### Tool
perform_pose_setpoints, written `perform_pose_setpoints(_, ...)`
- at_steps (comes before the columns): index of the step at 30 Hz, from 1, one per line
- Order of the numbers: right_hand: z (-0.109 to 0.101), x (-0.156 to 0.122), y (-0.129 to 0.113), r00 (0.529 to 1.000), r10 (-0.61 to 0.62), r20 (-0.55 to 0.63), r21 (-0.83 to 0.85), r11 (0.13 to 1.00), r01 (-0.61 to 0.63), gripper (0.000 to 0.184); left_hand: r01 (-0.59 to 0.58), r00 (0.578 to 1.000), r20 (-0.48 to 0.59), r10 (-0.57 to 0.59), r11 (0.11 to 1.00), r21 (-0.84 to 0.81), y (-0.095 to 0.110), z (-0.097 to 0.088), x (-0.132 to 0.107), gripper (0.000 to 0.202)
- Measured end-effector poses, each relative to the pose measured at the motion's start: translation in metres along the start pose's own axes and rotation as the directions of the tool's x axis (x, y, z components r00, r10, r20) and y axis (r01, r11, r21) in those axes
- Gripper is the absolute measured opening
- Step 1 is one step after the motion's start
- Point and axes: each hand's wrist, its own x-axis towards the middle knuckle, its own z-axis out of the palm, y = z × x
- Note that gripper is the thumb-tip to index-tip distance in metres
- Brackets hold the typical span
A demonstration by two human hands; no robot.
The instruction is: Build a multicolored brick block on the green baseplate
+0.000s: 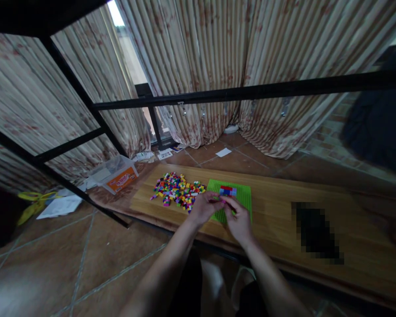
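Bricks (176, 189) lie heaped toward the desk's (277, 207) left end, just beside a green plate (242, 198). Only a small red, blue and purple patch (227, 190) is built near the plate's far edge; the rest is bare. Left hand (203, 207) and right hand (239, 222) meet over its near edge, fingers pinched together. Whether they grip a brick is too small to tell.

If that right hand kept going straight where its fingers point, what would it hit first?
Most likely the small red and blue brick cluster on the green baseplate, just beyond the right hand and its fingertips; its height above the plate is hard to judge.
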Motion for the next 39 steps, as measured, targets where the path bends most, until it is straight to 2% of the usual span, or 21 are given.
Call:
perform_pose_setpoints(5, -0.015, -0.007, 0.008, 0.998, 0.053, 0.020, -0.017, 0.998, -0.053, 0.025, 0.044, 0.998, 0.049, -0.044, 0.999, 0.013, -0.010, 0.016, 0.008, 0.028)
perform_pose_setpoints(8, -0.035, -0.002, 0.018, 0.994, 0.091, -0.062, -0.100, 0.990, -0.097, 0.027, -0.004, 0.999, 0.054, 0.000, 0.997, 0.071, -0.017, 0.024, 0.024, 0.026)
perform_pose_setpoints(9, -0.044, 0.001, 0.022, 0.987, 0.107, -0.123, -0.132, 0.984, -0.123, 0.028, -0.030, 0.999, 0.019, 0.029, 0.996, 0.087, -0.018, 0.025, 0.030, 0.025)
perform_pose_setpoints(11, -0.060, 0.007, 0.030, 0.956, 0.122, -0.266, -0.193, 0.965, -0.177, 0.029, -0.087, 0.988, -0.119, 0.100, 0.991, 0.106, -0.019, 0.024, 0.042, 0.023)
perform_pose_setpoints(13, -0.070, 0.013, 0.035, 0.921, 0.127, -0.368, -0.241, 0.944, -0.226, 0.029, -0.152, 0.942, -0.278, 0.186, 0.979, 0.138, -0.018, 0.019, 0.055, 0.023)
perform_pose_setpoints(15, -0.071, 0.019, 0.038, 0.907, 0.130, -0.401, -0.254, 0.936, -0.246, 0.028, -0.185, 0.908, -0.345, 0.239, 0.965, 0.184, -0.019, 0.012, 0.065, 0.023)
perform_pose_setpoints(18, -0.059, 0.029, 0.033, 0.942, 0.139, -0.307, -0.238, 0.947, -0.217, 0.026, -0.175, 0.910, -0.335, 0.243, 0.960, 0.220, -0.026, 0.004, 0.075, 0.025)
perform_pose_setpoints(22, -0.043, 0.036, 0.022, 0.972, 0.164, -0.170, -0.260, 0.944, -0.205, 0.021, -0.155, 0.958, -0.217, 0.187, 0.976, 0.153, -0.041, 0.007, 0.078, 0.024)
perform_pose_setpoints(24, -0.040, 0.036, 0.021, 0.971, 0.184, -0.155, -0.284, 0.933, -0.222, 0.019, -0.142, 0.976, -0.151, 0.159, 0.983, 0.121, -0.045, 0.013, 0.078, 0.025)
perform_pose_setpoints(28, -0.039, 0.031, 0.023, 0.975, 0.184, -0.124, -0.344, 0.914, -0.216, 0.017, -0.161, 0.981, -0.083, 0.173, 0.978, 0.135, -0.045, 0.021, 0.077, 0.026)
perform_pose_setpoints(35, -0.033, 0.032, 0.027, 0.986, 0.121, -0.116, -0.324, 0.934, -0.152, 0.018, -0.193, 0.970, -0.084, 0.227, 0.935, 0.296, -0.041, 0.012, 0.073, 0.028)
perform_pose_setpoints(39, -0.030, 0.034, 0.028, 0.987, 0.096, -0.126, -0.327, 0.936, -0.133, 0.016, -0.187, 0.973, -0.073, 0.219, 0.932, 0.312, -0.042, 0.007, 0.080, 0.030)
